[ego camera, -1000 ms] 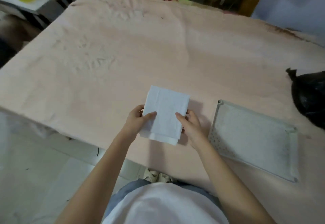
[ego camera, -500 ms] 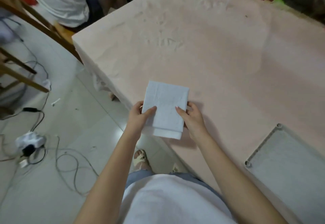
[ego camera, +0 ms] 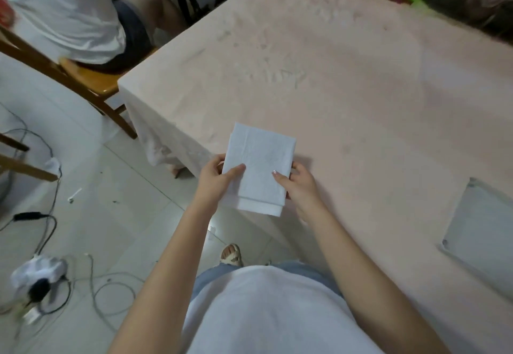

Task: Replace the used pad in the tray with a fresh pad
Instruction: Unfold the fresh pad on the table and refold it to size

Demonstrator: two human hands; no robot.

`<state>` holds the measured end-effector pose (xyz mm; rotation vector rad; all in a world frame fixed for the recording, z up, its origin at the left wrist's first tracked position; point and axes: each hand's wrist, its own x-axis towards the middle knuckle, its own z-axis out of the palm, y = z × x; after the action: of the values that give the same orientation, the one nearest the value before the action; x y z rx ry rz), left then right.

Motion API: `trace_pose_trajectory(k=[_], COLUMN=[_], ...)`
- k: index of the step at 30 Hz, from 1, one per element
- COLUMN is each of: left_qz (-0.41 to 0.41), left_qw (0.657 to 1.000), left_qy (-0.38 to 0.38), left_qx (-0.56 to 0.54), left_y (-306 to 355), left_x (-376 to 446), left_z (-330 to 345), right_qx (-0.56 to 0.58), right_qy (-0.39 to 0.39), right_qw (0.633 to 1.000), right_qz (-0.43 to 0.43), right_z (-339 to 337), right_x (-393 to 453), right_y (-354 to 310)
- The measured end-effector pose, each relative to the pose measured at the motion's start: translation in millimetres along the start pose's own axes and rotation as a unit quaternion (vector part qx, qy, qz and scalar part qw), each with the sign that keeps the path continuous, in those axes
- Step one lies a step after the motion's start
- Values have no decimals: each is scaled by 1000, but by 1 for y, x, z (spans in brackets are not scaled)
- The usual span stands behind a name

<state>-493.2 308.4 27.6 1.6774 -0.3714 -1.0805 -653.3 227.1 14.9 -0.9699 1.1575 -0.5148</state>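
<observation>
Holding the folded fresh pad (ego camera: 261, 167) above the counter (ego camera: 361, 98) edge, left hand (ego camera: 218, 180) and right hand (ego camera: 298, 187) fingers pinching its sides; likely about to unfold, then carry right to the tray (ego camera: 483, 242), spreading it flat

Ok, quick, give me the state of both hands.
Left hand: closed on the left edge of the folded white pad.
Right hand: closed on the same pad's right edge.

The tray (ego camera: 483, 231) is cut off by the right edge, and the fingers behind the folded pad (ego camera: 259, 170) are hidden.
</observation>
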Motion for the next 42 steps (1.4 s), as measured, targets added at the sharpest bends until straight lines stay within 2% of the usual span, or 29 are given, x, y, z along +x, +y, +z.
trace_pose_trajectory(k=[10, 20, 29, 37, 42], left_qz=[-27, -24, -33, -62, -49], left_qw=[989, 979, 973, 939, 917], left_qy=[-131, -177, -183, -271, -309], left_qx=[71, 101, 138, 203, 248], left_y=[17, 45, 55, 64, 69], left_x=[44, 90, 133, 170, 188], left_z=[-8, 21, 23, 11, 8], right_qx=[24, 56, 49, 73, 72], right_qy=[98, 129, 145, 190, 233], right_qw=[995, 990, 988, 978, 969], right_qz=[6, 22, 20, 49, 42], right_z=[2, -8, 1, 21, 37], right_x=[0, 40, 68, 77, 81], right_y=[2, -6, -18, -21, -18])
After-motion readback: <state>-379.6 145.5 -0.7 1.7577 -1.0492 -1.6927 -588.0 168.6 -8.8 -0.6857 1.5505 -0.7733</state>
